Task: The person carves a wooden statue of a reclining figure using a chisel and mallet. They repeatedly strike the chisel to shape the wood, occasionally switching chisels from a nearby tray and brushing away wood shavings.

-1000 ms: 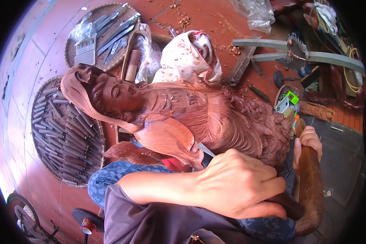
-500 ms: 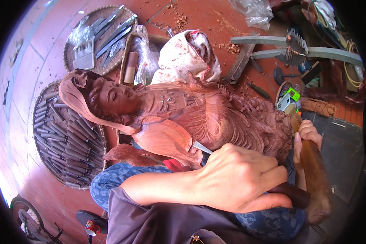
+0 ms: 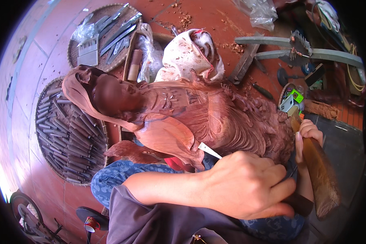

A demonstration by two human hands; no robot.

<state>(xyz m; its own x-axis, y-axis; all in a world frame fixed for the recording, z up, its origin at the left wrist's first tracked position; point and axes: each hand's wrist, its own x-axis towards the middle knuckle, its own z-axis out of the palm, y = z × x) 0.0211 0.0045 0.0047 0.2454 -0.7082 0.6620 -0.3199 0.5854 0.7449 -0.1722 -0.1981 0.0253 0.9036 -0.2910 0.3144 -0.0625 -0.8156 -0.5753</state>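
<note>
A reddish-brown carved wooden statue (image 3: 183, 105) of a robed, hooded figure lies across in front of me, its head to the left. My left hand (image 3: 244, 183) is closed around a chisel. The chisel blade (image 3: 209, 150) points up-left, its tip by the edge of the smooth, paler drapery. Its dark handle (image 3: 300, 204) sticks out below the fist on the right. At the statue's base end, my right hand (image 3: 311, 132) grips a worn wooden mallet (image 3: 322, 179). The mallet's thick end hangs down beside the chisel handle, with a small gap between them.
A round basket (image 3: 106, 158) holds many dark-handled tools at left. Behind it, another basket (image 3: 71, 53) carries flat metal blades. A stained white cloth (image 3: 179, 55) lies behind the statue. A metal bar frame (image 3: 329, 55) and a small green device (image 3: 297, 96) are at right.
The chisel tip has shifted slightly right, off the drapery edge. The mallet's thick end has swung right, away from the chisel handle. The whole view has shifted a little.
</note>
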